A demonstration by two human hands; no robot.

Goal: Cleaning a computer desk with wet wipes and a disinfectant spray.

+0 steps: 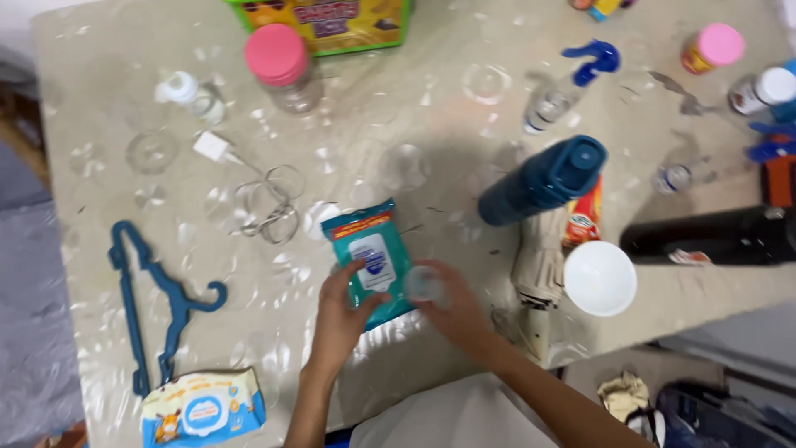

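Both hands meet at the teal wipes pack [371, 261]: left hand [344, 311] clamped on its near edge, right hand [452, 307] closed around a small clear cap [424, 284] just beside it.

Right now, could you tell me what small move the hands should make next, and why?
Probably peel up the flap: the left hand pins the teal wipes pack flat on the table, thumb on its white label, while the right hand grips its edge beside a blurred, unclear item.
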